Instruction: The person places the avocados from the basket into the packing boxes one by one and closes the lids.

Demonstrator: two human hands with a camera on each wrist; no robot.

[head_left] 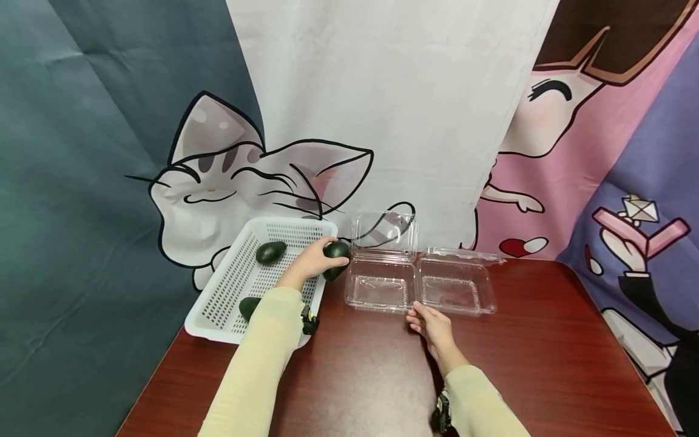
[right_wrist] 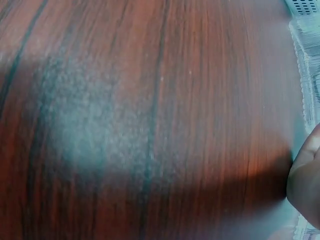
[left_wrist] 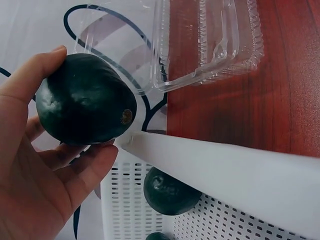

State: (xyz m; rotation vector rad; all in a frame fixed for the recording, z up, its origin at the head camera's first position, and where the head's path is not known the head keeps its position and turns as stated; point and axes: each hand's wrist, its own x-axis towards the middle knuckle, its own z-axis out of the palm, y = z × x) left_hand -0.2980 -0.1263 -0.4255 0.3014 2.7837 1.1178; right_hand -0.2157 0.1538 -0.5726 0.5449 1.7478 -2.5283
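Observation:
My left hand grips a dark green avocado above the right rim of a white perforated basket. Thumb and fingers lie on opposite sides of the fruit. Inside the basket are an avocado toward the back and another avocado near the front, partly behind my left sleeve. Side by side on the table stand two clear plastic clamshell containers, the left container and the right container, lids raised. With thumb and fingers my right hand pinches the front edge where they meet.
The reddish-brown wooden table extends in front of the containers and to their right. A cartoon-printed cloth hangs right behind the basket and the containers. The left container's lid stands up close to that cloth.

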